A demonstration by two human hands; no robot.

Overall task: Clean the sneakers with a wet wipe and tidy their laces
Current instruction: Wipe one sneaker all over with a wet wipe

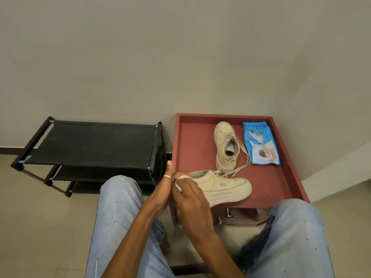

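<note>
At the bottom of the frame the person sits with knees [118,199] in pale jeans spread to either side, both forearms reaching up to the middle. The right hand [191,199] lies on top, its fingers [187,186] curled and pinching a small bunched wet wipe [179,182]. The left hand [163,190] sits just beside it to the left with one ringed digit pointing up. Its other fingers are hidden behind the right hand, so I cannot tell whether they grip the wipe, the shoe or nothing.

The wipe touches the heel end of the near sneaker [226,187], which lies on the front part of the red table [267,183]. Its long axis runs left to right across the frame, heel at the hands and toe pointing right. From where I stand, the uncleaned length of the shoe stretches away to the right of the fingers, so the right hand looks better placed to sweep along it.

Loose laces [240,168] trail from it toward the far sneaker [225,144], which stands upright further back, toe toward the wall. A blue wipe pack [261,143] lies just right of that shoe. At middle left stands a black shoe rack [90,143].
</note>
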